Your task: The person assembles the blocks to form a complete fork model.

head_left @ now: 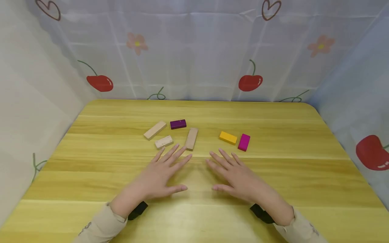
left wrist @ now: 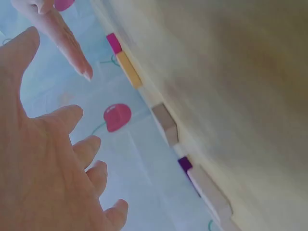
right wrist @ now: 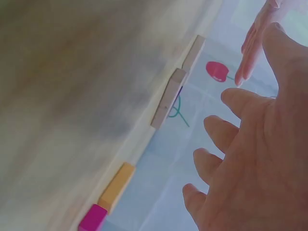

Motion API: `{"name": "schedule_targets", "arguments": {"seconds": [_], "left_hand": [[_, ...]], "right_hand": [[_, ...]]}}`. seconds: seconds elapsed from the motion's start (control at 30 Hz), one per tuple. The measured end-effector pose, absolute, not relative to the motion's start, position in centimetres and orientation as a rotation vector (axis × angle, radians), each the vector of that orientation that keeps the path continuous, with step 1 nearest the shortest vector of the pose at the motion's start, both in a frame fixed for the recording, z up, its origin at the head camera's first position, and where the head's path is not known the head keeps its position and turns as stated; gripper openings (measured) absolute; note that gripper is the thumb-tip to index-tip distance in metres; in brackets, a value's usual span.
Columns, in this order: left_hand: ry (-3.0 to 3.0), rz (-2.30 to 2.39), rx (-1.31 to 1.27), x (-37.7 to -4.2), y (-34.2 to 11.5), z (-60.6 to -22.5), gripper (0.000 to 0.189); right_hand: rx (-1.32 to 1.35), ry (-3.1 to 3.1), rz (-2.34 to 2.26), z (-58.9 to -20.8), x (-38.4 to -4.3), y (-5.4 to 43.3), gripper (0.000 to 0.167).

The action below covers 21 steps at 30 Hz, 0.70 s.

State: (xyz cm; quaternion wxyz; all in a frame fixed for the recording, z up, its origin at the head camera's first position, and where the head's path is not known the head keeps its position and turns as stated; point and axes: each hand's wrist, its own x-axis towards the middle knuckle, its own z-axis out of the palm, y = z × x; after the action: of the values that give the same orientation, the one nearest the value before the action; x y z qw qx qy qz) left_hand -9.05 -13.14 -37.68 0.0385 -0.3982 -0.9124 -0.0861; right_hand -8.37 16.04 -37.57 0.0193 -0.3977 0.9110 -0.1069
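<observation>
My left hand (head_left: 159, 175) hovers palm down over the table with its fingers spread, holding nothing. Just beyond its fingertips lie a pale speckled wooden block (head_left: 164, 142) and a plain wooden block (head_left: 191, 139). Farther back are another plain wooden block (head_left: 155, 130) and a dark purple block (head_left: 178, 124). Mirroring it on the right, my right hand (head_left: 241, 179) is also spread and holds nothing. A yellow block (head_left: 228, 137) and a magenta block (head_left: 244, 142) lie past its fingers. Both wrist views show the hands raised off the surface, apart from the blocks.
The blocks lie flat on a wood-grain table (head_left: 304, 182) with rounded far corners. A pale curtain (head_left: 194, 60) printed with cherries, flowers and hearts hangs along the table's back edge and both sides. Each wrist wears a black band (head_left: 137, 211).
</observation>
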Motion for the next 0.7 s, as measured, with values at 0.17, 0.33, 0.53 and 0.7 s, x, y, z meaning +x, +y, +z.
{"name": "schedule_targets", "arguments": {"seconds": [0.17, 0.33, 0.53, 0.7], "left_hand": [[-2.796, -0.222, -1.183, -10.0, -14.2, -36.9, 0.083], [-2.857, -0.252, -1.077, -11.3, -15.4, -36.4, 0.083], [-2.937, -0.314, -0.969, -12.5, -16.3, -36.7, 0.082], [-2.981, -0.346, -0.933, -13.0, -17.0, -37.2, 0.076]], "right_hand": [[-1.253, 2.848, -0.333, -36.9, -9.2, 15.7, 0.072], [-1.243, 2.820, -0.396, -36.1, -10.5, 14.3, 0.073], [-1.195, 2.800, -0.480, -35.7, -12.0, 12.9, 0.074], [-1.143, 2.793, -0.596, -35.8, -13.1, 12.2, 0.074]]}}
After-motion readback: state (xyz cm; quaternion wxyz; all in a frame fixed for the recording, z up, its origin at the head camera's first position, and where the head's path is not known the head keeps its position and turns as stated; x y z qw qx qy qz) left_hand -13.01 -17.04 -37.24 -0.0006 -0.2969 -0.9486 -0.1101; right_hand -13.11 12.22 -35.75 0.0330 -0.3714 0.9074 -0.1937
